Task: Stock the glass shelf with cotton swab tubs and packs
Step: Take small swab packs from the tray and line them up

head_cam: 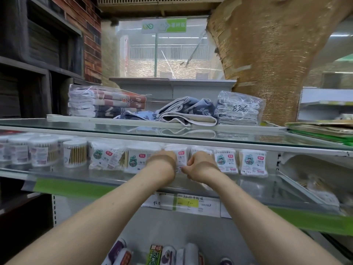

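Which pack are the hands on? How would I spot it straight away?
Find the lower glass shelf with its row of white cotton swab packs. Near the middle, one pack stands between the left hand and the right hand, whose curled fingers pinch its edge. Only it has a hand on each side.

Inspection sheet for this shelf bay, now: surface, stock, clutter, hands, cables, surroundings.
Surface: glass shelf, bare strip along its front edge.
Job's things: swab tubs standing at the left; swab packs upright in a row to the right; middle pack between both hands.
Clutter: folded towels, a loose towel and a wrapped bundle marked 8306 on the upper shelf.
Hands: left hand against the middle pack, fingers hidden; right hand with fingers curled at the pack's lower edge.
Cables: nothing seen.
Surroundings: brick wall, green sign, woven column; price tags below the glass shelf.
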The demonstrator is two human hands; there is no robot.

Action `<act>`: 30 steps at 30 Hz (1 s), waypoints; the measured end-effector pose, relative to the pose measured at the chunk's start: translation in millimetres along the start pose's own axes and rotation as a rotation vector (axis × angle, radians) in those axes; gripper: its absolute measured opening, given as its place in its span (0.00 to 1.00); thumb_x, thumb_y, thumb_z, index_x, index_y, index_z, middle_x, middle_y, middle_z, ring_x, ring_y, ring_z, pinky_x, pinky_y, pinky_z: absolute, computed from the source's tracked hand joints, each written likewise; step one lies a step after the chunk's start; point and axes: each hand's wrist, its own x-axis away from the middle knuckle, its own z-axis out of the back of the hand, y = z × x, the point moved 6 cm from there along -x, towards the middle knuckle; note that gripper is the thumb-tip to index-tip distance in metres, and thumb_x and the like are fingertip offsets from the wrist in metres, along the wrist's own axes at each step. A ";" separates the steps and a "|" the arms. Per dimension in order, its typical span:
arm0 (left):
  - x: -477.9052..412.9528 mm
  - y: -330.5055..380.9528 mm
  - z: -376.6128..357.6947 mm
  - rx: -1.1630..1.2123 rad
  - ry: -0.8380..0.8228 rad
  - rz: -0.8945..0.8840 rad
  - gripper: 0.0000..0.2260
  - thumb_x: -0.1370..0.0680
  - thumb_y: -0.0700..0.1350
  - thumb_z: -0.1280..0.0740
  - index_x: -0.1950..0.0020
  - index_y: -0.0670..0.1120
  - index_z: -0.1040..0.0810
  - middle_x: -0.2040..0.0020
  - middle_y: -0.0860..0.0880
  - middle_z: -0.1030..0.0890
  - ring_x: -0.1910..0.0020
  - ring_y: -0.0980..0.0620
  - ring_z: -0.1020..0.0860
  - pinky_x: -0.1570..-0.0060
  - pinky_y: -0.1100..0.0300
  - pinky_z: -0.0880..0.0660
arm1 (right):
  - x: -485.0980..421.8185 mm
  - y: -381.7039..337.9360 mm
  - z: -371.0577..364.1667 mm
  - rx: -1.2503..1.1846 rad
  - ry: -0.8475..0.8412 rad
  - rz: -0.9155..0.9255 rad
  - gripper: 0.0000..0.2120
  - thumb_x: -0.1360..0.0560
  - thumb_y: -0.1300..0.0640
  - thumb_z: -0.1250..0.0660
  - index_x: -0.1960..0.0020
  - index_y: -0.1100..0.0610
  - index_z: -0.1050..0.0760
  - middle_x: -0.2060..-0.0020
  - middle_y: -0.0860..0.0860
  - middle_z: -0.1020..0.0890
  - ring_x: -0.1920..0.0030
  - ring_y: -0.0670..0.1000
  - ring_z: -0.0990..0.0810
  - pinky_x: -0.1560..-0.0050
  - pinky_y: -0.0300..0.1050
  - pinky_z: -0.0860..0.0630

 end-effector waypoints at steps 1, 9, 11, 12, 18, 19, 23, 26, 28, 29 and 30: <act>0.5 1.5 0.8 -0.024 0.007 -0.009 0.12 0.22 0.38 0.37 0.38 0.43 0.27 0.47 0.45 0.24 0.45 0.46 0.23 0.44 0.54 0.25 | -1.5 -0.7 -1.7 0.004 0.002 0.003 0.10 0.25 0.52 0.31 0.58 0.58 0.21 0.59 0.53 0.17 0.54 0.53 0.19 0.56 0.43 0.26; 1.9 10.2 0.4 -0.123 0.021 -0.045 0.14 0.20 0.36 0.41 0.35 0.42 0.28 0.37 0.43 0.27 0.37 0.42 0.28 0.40 0.51 0.28 | -8.7 -4.8 -7.8 0.175 0.043 0.028 0.22 0.23 0.54 0.34 0.68 0.49 0.45 0.70 0.50 0.28 0.63 0.54 0.27 0.69 0.43 0.33; 3.0 10.9 0.0 -0.118 0.030 -0.054 0.14 0.21 0.34 0.41 0.36 0.42 0.28 0.39 0.43 0.25 0.39 0.43 0.27 0.41 0.51 0.27 | -9.0 -5.7 -8.5 0.207 0.059 0.027 0.22 0.22 0.55 0.36 0.67 0.49 0.45 0.69 0.50 0.28 0.62 0.54 0.26 0.65 0.44 0.31; 3.3 11.3 -0.1 -0.120 0.038 -0.060 0.14 0.21 0.34 0.41 0.37 0.42 0.27 0.40 0.44 0.25 0.40 0.43 0.26 0.42 0.52 0.27 | -8.8 -6.2 -8.6 0.209 0.066 0.023 0.19 0.22 0.55 0.36 0.67 0.50 0.42 0.68 0.50 0.28 0.61 0.54 0.26 0.63 0.44 0.31; 6.2 12.5 1.0 -0.113 0.019 -0.077 0.13 0.21 0.34 0.41 0.38 0.41 0.27 0.41 0.44 0.23 0.42 0.44 0.24 0.45 0.53 0.27 | -7.9 -6.6 -11.1 0.189 0.064 0.006 0.16 0.21 0.53 0.38 0.66 0.55 0.33 0.64 0.52 0.24 0.60 0.54 0.24 0.61 0.45 0.30; 7.3 12.1 2.4 -0.108 0.003 -0.076 0.13 0.21 0.34 0.40 0.37 0.41 0.27 0.41 0.44 0.24 0.41 0.45 0.25 0.44 0.53 0.27 | -6.6 -5.8 -10.1 0.181 0.047 0.001 0.16 0.21 0.52 0.37 0.66 0.55 0.33 0.65 0.52 0.25 0.60 0.54 0.25 0.61 0.44 0.30; 16.5 12.7 9.8 -0.108 0.011 -0.088 0.13 0.22 0.36 0.38 0.38 0.43 0.28 0.42 0.45 0.24 0.45 0.46 0.24 0.47 0.55 0.26 | 6.0 -0.7 4.0 0.181 0.012 -0.017 0.10 0.21 0.48 0.37 0.55 0.55 0.26 0.55 0.54 0.21 0.52 0.56 0.22 0.54 0.45 0.29; 30.9 19.3 20.3 -0.087 0.178 -0.138 0.06 0.21 0.40 0.38 0.46 0.47 0.26 0.47 0.47 0.22 0.52 0.47 0.24 0.57 0.57 0.29 | 24.5 8.4 21.0 0.232 0.019 -0.009 0.13 0.22 0.50 0.37 0.43 0.57 0.23 0.46 0.55 0.21 0.43 0.57 0.23 0.46 0.47 0.26; 42.2 27.4 26.2 -0.039 0.278 -0.176 0.04 0.22 0.41 0.38 0.50 0.48 0.27 0.47 0.47 0.22 0.49 0.46 0.23 0.58 0.58 0.32 | 40.2 14.4 33.9 0.243 0.054 0.059 0.12 0.22 0.51 0.37 0.45 0.58 0.23 0.47 0.55 0.20 0.45 0.57 0.22 0.47 0.46 0.25; 47.0 33.1 28.1 -0.022 0.302 -0.189 0.05 0.22 0.40 0.38 0.49 0.49 0.26 0.46 0.47 0.22 0.46 0.45 0.23 0.58 0.58 0.33 | 48.0 18.3 40.4 0.235 0.079 0.095 0.11 0.23 0.52 0.37 0.46 0.58 0.22 0.49 0.55 0.20 0.46 0.57 0.22 0.48 0.46 0.25; 51.2 40.1 29.2 -0.008 0.313 -0.202 0.07 0.23 0.40 0.39 0.48 0.49 0.25 0.45 0.47 0.22 0.45 0.45 0.23 0.58 0.58 0.33 | 55.5 23.1 46.5 0.229 0.100 0.118 0.10 0.23 0.53 0.36 0.48 0.58 0.22 0.50 0.55 0.19 0.46 0.57 0.22 0.49 0.46 0.26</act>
